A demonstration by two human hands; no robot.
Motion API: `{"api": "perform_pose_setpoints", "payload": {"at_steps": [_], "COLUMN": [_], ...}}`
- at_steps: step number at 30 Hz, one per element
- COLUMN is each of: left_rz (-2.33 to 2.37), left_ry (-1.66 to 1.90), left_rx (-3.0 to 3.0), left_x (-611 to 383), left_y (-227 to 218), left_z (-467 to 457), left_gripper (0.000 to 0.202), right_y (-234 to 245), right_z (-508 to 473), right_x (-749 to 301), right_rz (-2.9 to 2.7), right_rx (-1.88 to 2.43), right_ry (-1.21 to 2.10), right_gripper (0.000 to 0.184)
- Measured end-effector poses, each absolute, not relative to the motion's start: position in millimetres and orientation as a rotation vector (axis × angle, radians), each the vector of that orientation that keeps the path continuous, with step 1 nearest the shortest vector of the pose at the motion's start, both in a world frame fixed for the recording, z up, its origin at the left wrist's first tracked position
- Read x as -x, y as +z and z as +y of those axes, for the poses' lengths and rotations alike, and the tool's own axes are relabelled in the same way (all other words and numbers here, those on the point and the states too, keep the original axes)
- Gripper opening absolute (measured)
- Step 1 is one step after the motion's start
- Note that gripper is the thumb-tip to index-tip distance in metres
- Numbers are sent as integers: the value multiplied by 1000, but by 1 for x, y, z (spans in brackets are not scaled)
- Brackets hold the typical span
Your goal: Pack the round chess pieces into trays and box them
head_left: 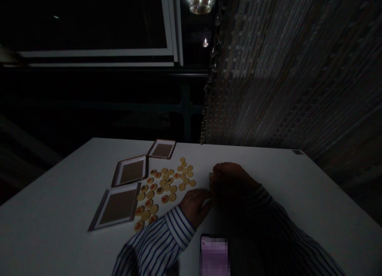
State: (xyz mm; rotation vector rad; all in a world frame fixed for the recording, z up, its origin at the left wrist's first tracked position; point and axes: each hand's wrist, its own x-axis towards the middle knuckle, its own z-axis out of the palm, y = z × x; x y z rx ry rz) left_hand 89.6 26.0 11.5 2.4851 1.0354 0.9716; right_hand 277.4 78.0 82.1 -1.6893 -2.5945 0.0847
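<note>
The scene was dim, and both hands met just right of the scattered Chinese chess pieces (165, 186) on the white table (59, 212). The left hand (193, 206), in a striped sleeve (155, 244), lay curled with its knuckles up at the near right edge of the scatter; whether it pinched anything could not be told. The right hand (234, 182) sat in deep shadow just right of the pieces, bent over a small dark object (211, 179) at its fingertips, and its grip could not be made out either.

Working well here would likely mean lifting one disc at a time with fingertips, keeping the sleeve from sweeping the loose pieces.

The pieces were pale yellow round discs, some showing red or dark characters, others blank, lying flat in a loose cluster. Left of them lay three brown-rimmed rectangular trays (117, 206). Near of them lay a phone (214, 254).
</note>
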Motion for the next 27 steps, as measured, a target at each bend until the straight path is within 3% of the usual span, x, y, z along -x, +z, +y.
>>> {"api": "perform_pose_setpoints", "payload": {"at_steps": [20,27], "left_rz": [1147,1314], "left_ry": [1072,1048], "left_rx": [-2416,-2342], "left_x": [-62,-15], "left_y": [35,47], "left_z": [24,29], "left_gripper": [22,24], "right_y": [112,118], "right_z": [65,62], "right_x": [-286,-272], "right_rz": [-2097,-2232], "right_rx": [1475,1479], "right_ry": [-25,-23], "right_gripper": [29,29]}}
